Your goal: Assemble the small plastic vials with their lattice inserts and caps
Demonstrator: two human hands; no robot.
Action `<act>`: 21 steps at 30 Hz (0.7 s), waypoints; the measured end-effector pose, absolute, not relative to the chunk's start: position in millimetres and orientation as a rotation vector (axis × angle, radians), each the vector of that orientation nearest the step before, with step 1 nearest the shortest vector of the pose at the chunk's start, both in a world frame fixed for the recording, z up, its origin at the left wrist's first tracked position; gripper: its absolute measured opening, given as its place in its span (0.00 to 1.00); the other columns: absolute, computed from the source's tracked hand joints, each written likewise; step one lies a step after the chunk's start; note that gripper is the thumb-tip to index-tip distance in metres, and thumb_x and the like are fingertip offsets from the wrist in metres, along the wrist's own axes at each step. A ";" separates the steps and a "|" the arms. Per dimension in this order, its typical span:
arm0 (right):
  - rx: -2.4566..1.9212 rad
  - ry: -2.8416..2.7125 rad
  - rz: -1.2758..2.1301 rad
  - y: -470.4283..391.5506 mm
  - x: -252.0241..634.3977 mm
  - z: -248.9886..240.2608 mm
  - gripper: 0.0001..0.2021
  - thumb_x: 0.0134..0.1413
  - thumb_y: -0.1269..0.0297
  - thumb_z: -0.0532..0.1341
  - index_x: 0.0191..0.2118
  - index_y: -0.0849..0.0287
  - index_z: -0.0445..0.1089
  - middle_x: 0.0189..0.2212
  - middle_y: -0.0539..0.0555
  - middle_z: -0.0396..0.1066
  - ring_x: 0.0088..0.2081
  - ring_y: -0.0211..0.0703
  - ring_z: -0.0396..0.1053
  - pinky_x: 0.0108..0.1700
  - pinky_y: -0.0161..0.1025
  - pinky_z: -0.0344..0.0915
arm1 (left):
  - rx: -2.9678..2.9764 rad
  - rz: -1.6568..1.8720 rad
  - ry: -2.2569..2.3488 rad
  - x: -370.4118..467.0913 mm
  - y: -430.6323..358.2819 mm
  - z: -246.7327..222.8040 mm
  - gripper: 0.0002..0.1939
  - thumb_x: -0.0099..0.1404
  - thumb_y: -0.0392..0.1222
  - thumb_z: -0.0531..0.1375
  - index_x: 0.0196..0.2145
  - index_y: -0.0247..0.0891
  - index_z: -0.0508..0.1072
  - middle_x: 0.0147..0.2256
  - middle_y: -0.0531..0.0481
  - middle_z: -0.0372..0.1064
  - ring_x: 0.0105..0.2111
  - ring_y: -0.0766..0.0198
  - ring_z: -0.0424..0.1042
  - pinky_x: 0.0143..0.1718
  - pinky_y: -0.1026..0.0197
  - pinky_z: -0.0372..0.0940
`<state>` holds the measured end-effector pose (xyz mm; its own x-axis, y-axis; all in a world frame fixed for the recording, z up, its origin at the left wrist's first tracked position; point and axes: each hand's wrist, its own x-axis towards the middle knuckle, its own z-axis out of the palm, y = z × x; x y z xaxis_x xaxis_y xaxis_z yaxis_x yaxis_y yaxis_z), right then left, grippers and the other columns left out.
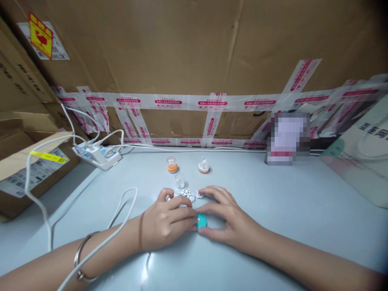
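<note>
Just in front of me on the table, a small teal rounded piece (pixel 201 221) sits between my two hands. My right hand (pixel 232 216) pinches it between thumb and index finger, its other fingers reaching forward over small white parts. My left hand (pixel 171 216) is closed, its fingertips at the teal piece's left side and partly hidden. Beyond the fingers lie several white openwork parts (pixel 190 197). A small clear cup (pixel 180 181) stands behind them. Farther back are an orange-based clear capsule (pixel 172 165) and a white-and-orange clear capsule (pixel 204 165).
A white power strip (pixel 100 155) with plugs and cables stands at the back left, beside an opened cardboard box (pixel 36 178). One white cable (pixel 121 226) crosses my left forearm. A large taped carton (pixel 182 48) walls the back. A pixelated upright object (pixel 286 137) stands at right.
</note>
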<state>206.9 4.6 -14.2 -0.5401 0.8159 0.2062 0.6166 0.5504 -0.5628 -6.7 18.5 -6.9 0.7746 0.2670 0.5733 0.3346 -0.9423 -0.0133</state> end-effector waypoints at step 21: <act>-1.135 -2.328 0.623 5.1 207.7 -14.1 0.12 0.43 0.60 0.66 0.38 0.53 0.73 0.51 0.58 0.61 0.55 0.55 0.54 0.54 0.54 0.54 | -3.077 -0.676 -0.380 -17.6 18.8 -2.5 0.18 0.59 0.34 0.53 0.48 0.33 0.65 0.25 0.48 0.70 0.24 0.61 0.63 0.28 0.56 0.51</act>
<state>207.7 5.1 -14.1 -0.5450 0.8106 0.2140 0.5955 0.5540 -0.5818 -17.6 18.8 -2.5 0.8805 0.2391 0.4094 0.2254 -0.9708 0.0822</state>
